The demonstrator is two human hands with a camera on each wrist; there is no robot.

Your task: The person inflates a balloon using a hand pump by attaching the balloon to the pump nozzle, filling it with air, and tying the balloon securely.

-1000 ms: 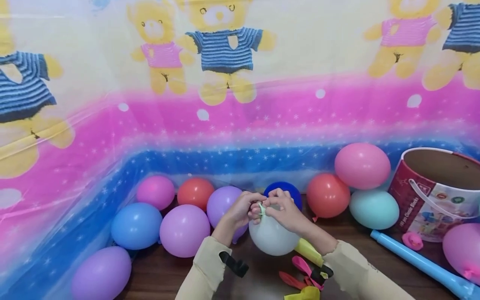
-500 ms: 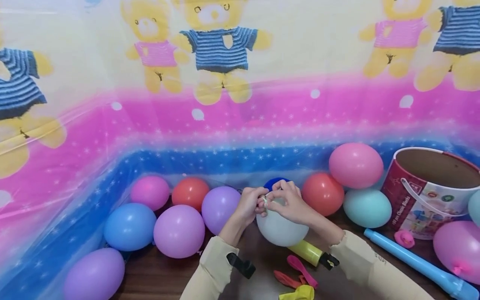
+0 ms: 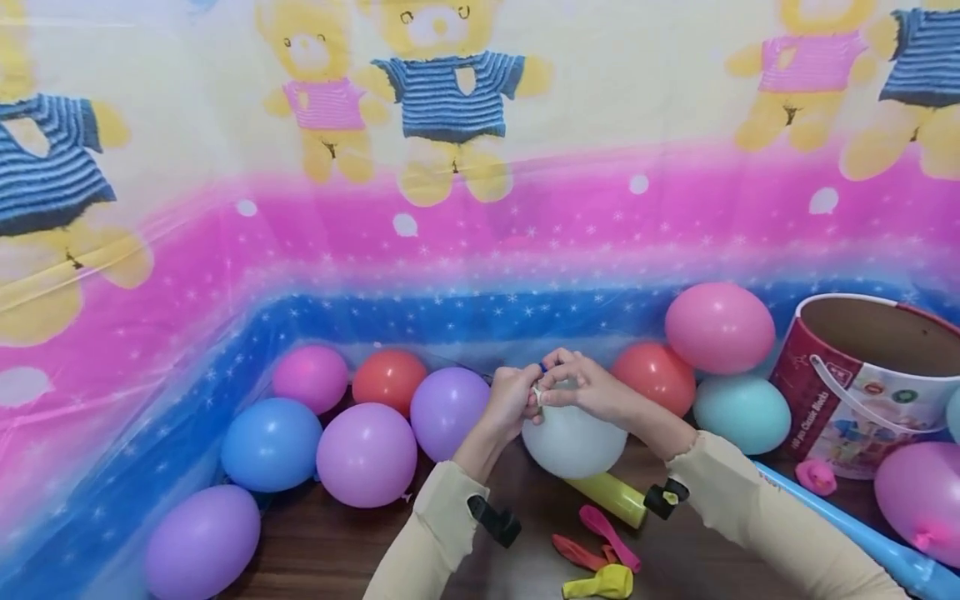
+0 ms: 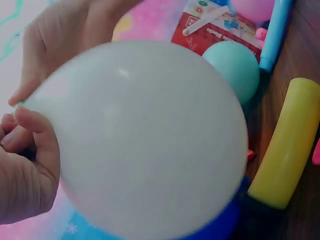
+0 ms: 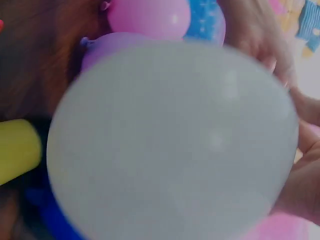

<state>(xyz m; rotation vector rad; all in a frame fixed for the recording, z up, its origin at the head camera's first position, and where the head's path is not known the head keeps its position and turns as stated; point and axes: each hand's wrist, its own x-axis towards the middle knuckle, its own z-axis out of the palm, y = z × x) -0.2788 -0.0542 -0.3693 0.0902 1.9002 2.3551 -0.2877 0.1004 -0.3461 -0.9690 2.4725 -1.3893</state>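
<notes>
A blown-up white balloon (image 3: 573, 442) hangs below both hands, its pale neck (image 3: 537, 396) pointing up. My left hand (image 3: 513, 398) pinches the neck from the left, fingers curled. From the right, my right hand (image 3: 588, 386) pinches at the same neck with thumb and fingers. The fingertips meet closely there, so the exact wrap of the neck is hidden. In the left wrist view the white balloon (image 4: 150, 135) fills the middle, and fingers hold its neck at the left edge. The white balloon (image 5: 170, 140) covers most of the right wrist view.
Below lie a yellow tube (image 3: 615, 500) and limp pink (image 3: 609, 533), red (image 3: 576, 552) and yellow (image 3: 603, 582) balloons. Several blown-up balloons, among them a purple one (image 3: 450, 414), line the back. At right stand a bucket (image 3: 825, 392), a pink toy duck (image 3: 816, 477) and a light-blue tube (image 3: 847, 517).
Both hands and the white balloon have moved slightly up and to the right. More of the yellow tube shows, and the right sleeve now covers part of the light-blue tube.
</notes>
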